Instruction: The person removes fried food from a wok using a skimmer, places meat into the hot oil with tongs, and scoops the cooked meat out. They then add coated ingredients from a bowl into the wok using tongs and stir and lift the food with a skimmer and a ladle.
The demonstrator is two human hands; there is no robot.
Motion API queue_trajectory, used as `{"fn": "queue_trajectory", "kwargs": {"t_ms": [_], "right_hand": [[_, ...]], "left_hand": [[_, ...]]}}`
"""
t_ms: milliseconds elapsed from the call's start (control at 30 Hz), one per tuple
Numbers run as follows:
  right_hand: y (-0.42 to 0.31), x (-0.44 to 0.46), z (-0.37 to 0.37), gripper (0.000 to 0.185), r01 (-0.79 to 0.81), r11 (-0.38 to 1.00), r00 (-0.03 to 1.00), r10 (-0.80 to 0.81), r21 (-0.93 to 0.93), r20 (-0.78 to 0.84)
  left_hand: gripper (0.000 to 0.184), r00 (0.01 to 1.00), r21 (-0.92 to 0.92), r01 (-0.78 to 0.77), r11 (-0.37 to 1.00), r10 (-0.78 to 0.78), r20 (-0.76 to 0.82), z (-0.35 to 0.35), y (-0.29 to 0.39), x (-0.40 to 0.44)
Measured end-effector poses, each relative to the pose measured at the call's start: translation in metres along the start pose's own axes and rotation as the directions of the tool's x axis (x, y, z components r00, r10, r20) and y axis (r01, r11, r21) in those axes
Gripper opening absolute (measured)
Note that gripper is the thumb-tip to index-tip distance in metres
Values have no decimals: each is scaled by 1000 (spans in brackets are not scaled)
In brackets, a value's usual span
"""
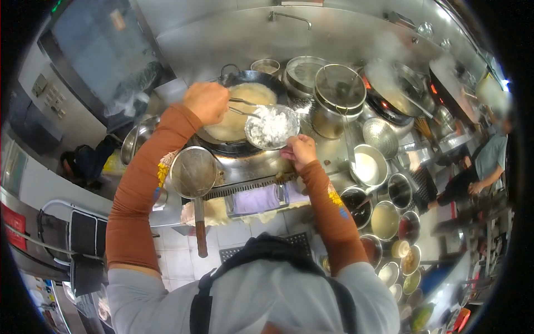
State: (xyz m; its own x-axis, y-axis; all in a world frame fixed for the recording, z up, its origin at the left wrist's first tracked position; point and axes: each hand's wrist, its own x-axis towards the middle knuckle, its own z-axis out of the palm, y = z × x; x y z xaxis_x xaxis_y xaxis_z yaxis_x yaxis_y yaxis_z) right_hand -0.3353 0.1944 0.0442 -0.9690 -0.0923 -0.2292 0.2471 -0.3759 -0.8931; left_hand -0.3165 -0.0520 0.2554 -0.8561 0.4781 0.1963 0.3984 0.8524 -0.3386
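White-filled bowl [261,146], touching right hand's grip [301,151], ahead and left

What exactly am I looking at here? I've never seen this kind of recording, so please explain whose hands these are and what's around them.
There is no robot: one person is working with bare hands. The single picture comes from a camera worn on the head, looking forward and down, so the wearer's arms reach away from you.

The left hand grips what look like metal tongs, their far end at the white food in a bowl. The right hand holds that bowl's rim. Behind is a wok of pale liquid. A strainer lies at the stove's near-left edge; pots and bowls crowd the right. Another person stands far right.
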Motion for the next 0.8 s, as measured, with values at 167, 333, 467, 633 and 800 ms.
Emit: {"fn": "queue_trajectory", "kwargs": {"t_ms": [167,333,467,633,800], "right_hand": [[3,-1,-6,11,-29,999,1000,29,40,-3],[-1,-4,-10,17,-51,994,999,51,92,6],[4,0,-13,12,-61,997,998,61,43,-4],[-3,1,-11,11,-55,998,998,55,42,-9],[-5,3,-17,11,-26,999,999,27,46,-35]], "left_hand": [[23,981,27,12,1000,-17,191,10,10,4],[19,960,10,-114,993,107,257,20,35,-3],[16,987,76,-94,993,83,141,20,26,-2],[14,995,127,52,990,-41,-91,-38,-15,1],[14,965,88,134,987,-109,-239,-56,-61,5]]}}
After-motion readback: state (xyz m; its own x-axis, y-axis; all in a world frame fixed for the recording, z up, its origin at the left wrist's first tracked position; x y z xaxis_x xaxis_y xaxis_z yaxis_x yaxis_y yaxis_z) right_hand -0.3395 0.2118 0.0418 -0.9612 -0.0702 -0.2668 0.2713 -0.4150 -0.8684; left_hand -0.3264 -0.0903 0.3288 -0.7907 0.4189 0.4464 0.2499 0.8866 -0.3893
